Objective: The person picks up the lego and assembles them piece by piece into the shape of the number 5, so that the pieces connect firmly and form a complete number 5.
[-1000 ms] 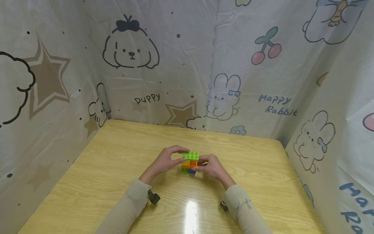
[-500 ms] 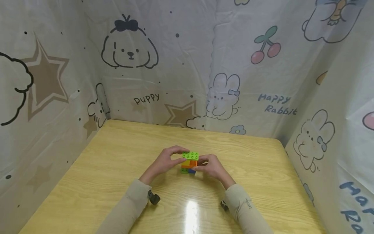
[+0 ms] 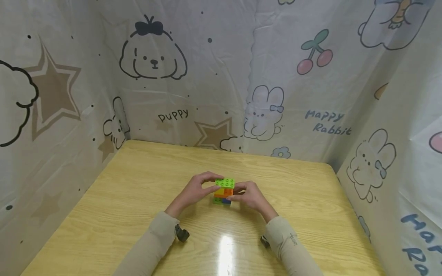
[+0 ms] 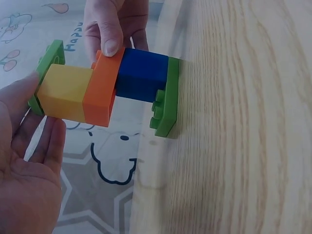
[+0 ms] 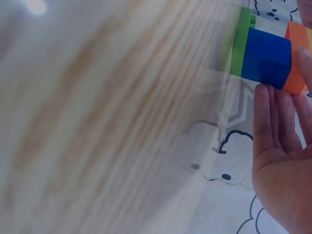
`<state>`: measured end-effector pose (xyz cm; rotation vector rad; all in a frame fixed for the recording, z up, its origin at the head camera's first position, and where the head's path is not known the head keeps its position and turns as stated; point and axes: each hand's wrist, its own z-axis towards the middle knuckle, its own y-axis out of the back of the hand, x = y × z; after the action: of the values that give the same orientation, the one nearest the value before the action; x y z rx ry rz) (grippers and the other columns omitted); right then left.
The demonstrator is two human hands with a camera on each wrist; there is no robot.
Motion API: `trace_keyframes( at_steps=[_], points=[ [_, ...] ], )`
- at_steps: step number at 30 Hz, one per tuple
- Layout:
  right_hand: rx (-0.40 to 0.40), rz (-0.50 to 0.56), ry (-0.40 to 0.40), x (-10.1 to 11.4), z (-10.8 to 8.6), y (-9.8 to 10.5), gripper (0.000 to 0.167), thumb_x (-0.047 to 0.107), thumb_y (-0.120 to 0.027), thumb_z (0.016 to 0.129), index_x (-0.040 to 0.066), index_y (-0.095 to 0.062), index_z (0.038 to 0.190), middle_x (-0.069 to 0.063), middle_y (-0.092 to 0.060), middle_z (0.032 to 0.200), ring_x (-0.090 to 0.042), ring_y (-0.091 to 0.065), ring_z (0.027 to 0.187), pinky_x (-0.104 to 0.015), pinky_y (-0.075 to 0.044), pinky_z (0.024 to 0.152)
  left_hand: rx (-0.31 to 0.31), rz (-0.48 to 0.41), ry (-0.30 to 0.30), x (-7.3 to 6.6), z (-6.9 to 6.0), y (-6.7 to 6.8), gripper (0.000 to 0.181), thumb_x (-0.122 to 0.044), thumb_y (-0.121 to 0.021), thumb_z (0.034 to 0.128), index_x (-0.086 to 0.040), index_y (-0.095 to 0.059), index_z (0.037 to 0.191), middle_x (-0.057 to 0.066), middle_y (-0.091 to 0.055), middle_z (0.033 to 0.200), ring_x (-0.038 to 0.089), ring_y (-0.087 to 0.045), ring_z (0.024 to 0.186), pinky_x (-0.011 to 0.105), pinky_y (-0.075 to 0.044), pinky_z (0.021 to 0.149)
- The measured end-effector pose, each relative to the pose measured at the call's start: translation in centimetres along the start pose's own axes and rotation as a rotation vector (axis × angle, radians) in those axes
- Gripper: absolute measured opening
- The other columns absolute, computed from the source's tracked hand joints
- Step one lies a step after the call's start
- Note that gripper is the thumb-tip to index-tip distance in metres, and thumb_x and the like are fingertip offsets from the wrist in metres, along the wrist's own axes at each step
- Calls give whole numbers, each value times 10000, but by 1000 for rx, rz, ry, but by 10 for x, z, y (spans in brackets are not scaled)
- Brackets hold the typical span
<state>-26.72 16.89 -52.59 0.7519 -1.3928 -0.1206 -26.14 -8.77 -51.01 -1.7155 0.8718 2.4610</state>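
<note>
A small tower of toy building bricks stands on the wooden table. At its foot is a green plate brick (image 4: pixel 169 100), with a blue brick (image 4: pixel 143 74) on one end of it. Above the blue one comes an orange brick (image 4: pixel 101 90), then a yellow brick (image 4: pixel 66 91). A light green brick (image 3: pixel 225 183) forms the top. My left hand (image 3: pixel 196 189) pinches that top brick between thumb and fingers. From the other side my right hand (image 3: pixel 252 197) grips the tower at the orange brick, its thumb on the near face and its fingers behind, partly hidden.
The wooden table (image 3: pixel 145 180) reaches back to a hanging cloth (image 3: pixel 207 84) printed with cartoon animals, which also encloses the left and right sides. Dark wrist devices (image 3: pixel 181 233) sit at both cuffs. A bright reflection lies on the table's near part.
</note>
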Motion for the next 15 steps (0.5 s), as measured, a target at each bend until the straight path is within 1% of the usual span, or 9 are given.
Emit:
trace_keyframes(
  at_steps=[7, 15],
  points=[
    [-10, 6, -19, 3, -2, 1, 234, 226, -856, 871, 169, -811, 1093, -4, -782, 1069, -174, -710, 998, -380, -620, 895, 5, -19, 2, 1, 2, -3, 317, -294, -702, 1005, -245, -696, 1318, -28, -675, 1307, 215, -630, 1195, 552, -436, 1156],
    [-4, -3, -18, 3, -1, 0, 241, 223, -854, 873, 174, -810, 1105, -4, -783, 1082, -173, -713, 1005, -377, -620, 898, -20, -10, -19, 3, 1, -6, 307, -249, -705, 1004, -212, -702, 1309, -17, -683, 1284, 210, -637, 1187, 513, -450, 1157]
  ],
)
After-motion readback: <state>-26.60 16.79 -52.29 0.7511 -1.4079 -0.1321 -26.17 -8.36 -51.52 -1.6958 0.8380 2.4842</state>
